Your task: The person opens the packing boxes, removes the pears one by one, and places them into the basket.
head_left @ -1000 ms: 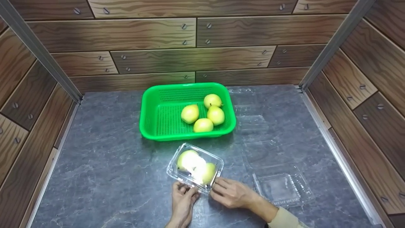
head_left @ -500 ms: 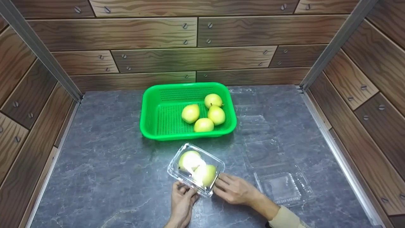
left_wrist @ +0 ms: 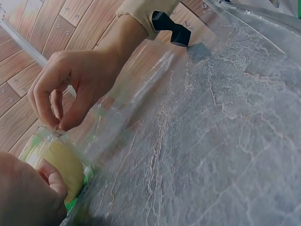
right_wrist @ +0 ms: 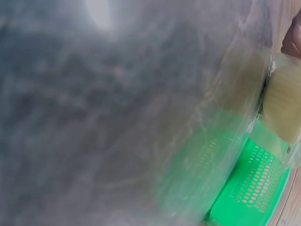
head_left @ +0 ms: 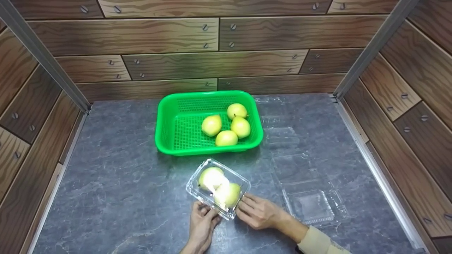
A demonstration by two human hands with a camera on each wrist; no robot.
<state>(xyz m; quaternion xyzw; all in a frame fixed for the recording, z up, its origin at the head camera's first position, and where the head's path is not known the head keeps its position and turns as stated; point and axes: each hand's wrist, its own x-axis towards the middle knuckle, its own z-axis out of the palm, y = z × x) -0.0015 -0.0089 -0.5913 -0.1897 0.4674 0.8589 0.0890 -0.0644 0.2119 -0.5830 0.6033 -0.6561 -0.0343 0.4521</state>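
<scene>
A clear plastic clamshell box [head_left: 242,179] with two yellow-green pears [head_left: 229,194] inside stands on the table in front of the basket, turned at an angle, its lid down over the fruit. My left hand [head_left: 203,224] holds the box's near edge, thumb against its side, as the left wrist view shows. With thumb and fingertips my right hand [head_left: 259,212] pinches the rim at the near right corner; in the left wrist view the right hand [left_wrist: 77,87] grips from above. Glare hides part of the pears. The right wrist view is blurred and shows a pear [right_wrist: 283,103] through plastic.
Behind the box, a green basket [head_left: 190,151] holds several pears [head_left: 212,125]. An open clear clamshell [head_left: 312,206] lies to the right, with more clear plastic packaging [head_left: 282,135] behind it. Wood-patterned walls [head_left: 169,35] enclose the table on three sides.
The box's right end has shifted slightly toward me. My right hand moved a little right, then slightly back, staying at the same corner. The left hand has hardly moved.
</scene>
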